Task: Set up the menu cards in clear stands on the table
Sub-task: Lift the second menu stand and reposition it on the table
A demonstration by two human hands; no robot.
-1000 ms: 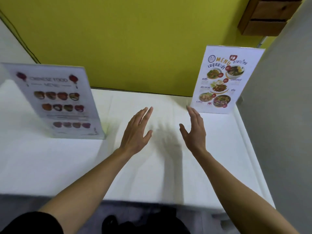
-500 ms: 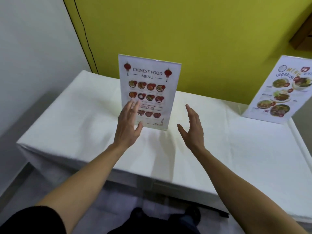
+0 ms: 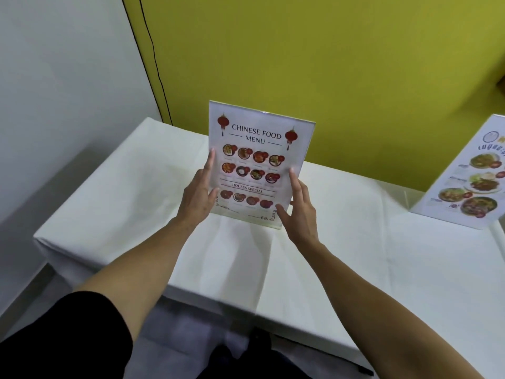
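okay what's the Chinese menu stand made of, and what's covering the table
Stand: looks like clear glossy acrylic; see-through edges glint around the printed paper card. Table: covered in a white matte cloth, probably fabric; it shows creases and drapes over the edge.

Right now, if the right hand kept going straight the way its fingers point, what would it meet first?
The right hand already lies against the right edge of the Chinese food menu stand, fingers pointing up and away. Sliding on along that edge, it would probably reach the yellow wall behind the table, though depth is unclear.

"CHINESE FOOD MENU" and "HOUSES SPECIAL" on the upright menu card (image 3: 252, 165)
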